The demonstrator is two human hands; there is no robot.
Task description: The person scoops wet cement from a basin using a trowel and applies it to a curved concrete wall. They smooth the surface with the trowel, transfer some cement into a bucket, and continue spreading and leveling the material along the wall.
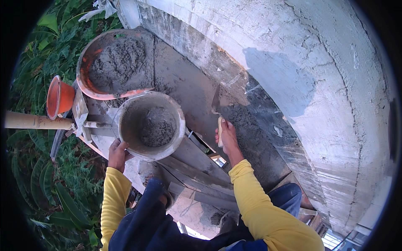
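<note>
My left hand [118,152] grips the lower left rim of a grey, mortar-crusted bucket [150,130] with some wet mortar [158,125] inside. My right hand [227,139] is closed around the wooden handle of a trowel [216,99], its blade pointing away from me over a mortar-smeared board, to the right of the bucket. Beyond the bucket, a large orange tub [85,75] holds a heap of grey mortar [118,63].
A small orange bucket [63,98] and a bamboo pole [31,121] are at the left, with dense foliage below. A curved, rough plastered wall [318,117] runs along the right. Planks [197,171] with gaps between them lie under my feet.
</note>
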